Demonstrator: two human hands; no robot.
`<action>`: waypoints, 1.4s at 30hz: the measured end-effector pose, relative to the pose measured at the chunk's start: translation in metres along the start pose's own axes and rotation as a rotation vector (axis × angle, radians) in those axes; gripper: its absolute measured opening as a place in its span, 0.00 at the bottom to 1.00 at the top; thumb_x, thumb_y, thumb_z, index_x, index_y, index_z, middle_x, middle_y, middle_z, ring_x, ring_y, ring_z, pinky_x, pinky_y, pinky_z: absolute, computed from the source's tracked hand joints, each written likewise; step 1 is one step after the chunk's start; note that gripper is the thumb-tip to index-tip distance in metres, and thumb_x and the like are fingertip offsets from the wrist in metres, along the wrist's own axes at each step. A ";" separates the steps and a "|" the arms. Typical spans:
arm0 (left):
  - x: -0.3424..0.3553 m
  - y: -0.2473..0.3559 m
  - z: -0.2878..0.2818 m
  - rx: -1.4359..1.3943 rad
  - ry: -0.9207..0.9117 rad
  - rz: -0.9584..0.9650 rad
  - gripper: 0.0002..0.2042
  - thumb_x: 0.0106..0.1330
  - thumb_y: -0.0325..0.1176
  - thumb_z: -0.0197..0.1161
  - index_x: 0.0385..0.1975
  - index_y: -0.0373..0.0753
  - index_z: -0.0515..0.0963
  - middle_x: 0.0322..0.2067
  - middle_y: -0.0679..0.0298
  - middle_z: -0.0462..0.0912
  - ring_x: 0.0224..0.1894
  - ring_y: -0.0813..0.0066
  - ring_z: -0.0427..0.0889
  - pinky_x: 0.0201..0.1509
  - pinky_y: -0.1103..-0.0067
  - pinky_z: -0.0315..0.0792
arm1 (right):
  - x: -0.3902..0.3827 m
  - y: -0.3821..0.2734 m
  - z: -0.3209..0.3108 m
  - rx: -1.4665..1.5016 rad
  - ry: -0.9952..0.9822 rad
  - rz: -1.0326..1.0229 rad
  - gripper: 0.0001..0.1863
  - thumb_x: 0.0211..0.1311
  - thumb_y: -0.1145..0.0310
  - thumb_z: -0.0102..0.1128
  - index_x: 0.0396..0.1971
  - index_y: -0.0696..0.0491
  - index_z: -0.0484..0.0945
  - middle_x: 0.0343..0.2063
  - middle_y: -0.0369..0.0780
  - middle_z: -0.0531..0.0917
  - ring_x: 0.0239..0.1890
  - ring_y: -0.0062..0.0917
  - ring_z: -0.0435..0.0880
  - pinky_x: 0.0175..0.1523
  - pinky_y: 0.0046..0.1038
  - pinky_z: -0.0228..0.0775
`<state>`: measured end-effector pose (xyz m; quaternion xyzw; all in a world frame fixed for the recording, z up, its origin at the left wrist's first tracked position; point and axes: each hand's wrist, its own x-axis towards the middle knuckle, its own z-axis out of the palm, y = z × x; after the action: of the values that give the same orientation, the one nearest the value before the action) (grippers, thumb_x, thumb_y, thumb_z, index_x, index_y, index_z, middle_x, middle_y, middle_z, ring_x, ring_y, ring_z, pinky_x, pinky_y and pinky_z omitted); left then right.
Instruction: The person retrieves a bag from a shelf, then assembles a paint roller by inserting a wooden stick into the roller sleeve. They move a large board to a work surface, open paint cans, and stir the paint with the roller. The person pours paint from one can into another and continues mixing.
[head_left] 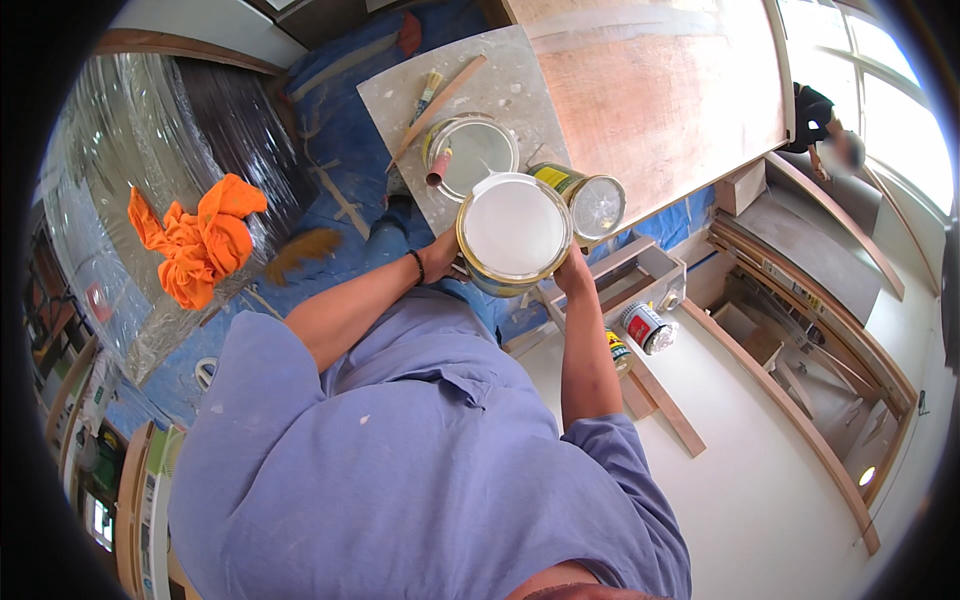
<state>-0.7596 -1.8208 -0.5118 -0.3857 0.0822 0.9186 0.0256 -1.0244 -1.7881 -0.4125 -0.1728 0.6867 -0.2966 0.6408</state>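
Note:
A metal paint can (514,228) filled with white paint is held in front of my body, its open top facing up. My left hand (442,256) grips its left side and my right hand (573,272) its right side; the can hides most of the fingers. Just beyond it, a second open can (510,165) holds pale paint, with a red-ended handle (438,168) at its left rim. A third can (598,205) with a pale, shiny top stands close to the right. A paintbrush (429,90) and a wooden stick (448,97) lie on a paint-specked board (515,75).
A large plywood panel (660,100) spans the far right. Orange cloth (205,238) lies on plastic-covered things at left, above blue floor sheeting (335,130). Smaller cans (645,325) and wood strips (668,412) rest on a white surface. Another person (812,118) is at far right.

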 end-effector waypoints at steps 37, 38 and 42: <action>-0.003 -0.011 -0.020 0.029 0.117 0.025 0.40 0.74 0.73 0.43 0.79 0.54 0.59 0.76 0.63 0.66 0.75 0.52 0.69 0.65 0.36 0.71 | 0.020 0.061 0.011 0.061 0.015 -0.058 0.28 0.76 0.48 0.54 0.65 0.52 0.78 0.51 0.36 0.85 0.49 0.21 0.85 0.50 0.26 0.78; -0.002 -0.009 -0.020 0.034 0.120 0.024 0.41 0.74 0.73 0.42 0.79 0.53 0.59 0.76 0.63 0.66 0.75 0.53 0.69 0.65 0.37 0.71 | 0.020 0.061 0.011 0.064 0.013 -0.060 0.28 0.76 0.48 0.54 0.65 0.53 0.78 0.52 0.37 0.85 0.50 0.21 0.85 0.52 0.27 0.78; 0.011 -0.016 -0.031 0.053 0.082 0.043 0.41 0.74 0.73 0.42 0.79 0.51 0.59 0.75 0.62 0.68 0.74 0.53 0.69 0.66 0.38 0.71 | 0.021 0.068 0.010 0.068 -0.041 -0.122 0.29 0.78 0.50 0.54 0.66 0.56 0.77 0.56 0.38 0.85 0.56 0.23 0.83 0.60 0.29 0.77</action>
<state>-0.7436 -1.8107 -0.5433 -0.4204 0.1159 0.8998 0.0125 -1.0077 -1.7511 -0.4715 -0.1986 0.6510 -0.3548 0.6410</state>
